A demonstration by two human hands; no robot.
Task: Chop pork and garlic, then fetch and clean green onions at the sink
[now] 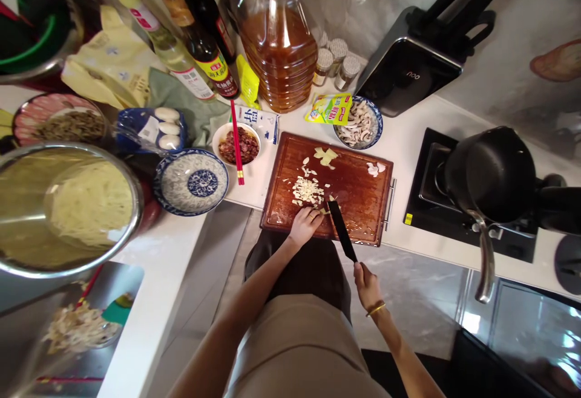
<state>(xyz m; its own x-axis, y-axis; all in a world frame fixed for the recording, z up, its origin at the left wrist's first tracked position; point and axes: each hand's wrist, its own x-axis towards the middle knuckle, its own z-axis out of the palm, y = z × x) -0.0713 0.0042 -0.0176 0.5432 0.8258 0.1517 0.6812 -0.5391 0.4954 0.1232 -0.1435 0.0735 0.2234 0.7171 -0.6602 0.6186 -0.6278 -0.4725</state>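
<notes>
My right hand (367,284) is closed round the handle of a kitchen knife (342,230), whose dark blade reaches over the wooden cutting board (363,204). My left hand (306,225) rests at the board's near edge, its fingers bent and pressed down on pale yellow slices of ginger (324,210) just left of the blade; the fingers partly hide them. Beyond that hand lies a heap of chopped garlic (307,190). More thin ginger slices (325,156) lie at the board's far side, and a few pinkish-white pieces (375,169) sit at its right corner.
Left of the board stand a bowl of dark chopped meat (239,147) with red chopsticks (237,144), a patterned plate (191,181) and a steel basin (131,216) holding pale shreds. Behind are an oil jug (279,53) and sliced mushrooms (361,123). A black pot (494,168) sits on the right stove.
</notes>
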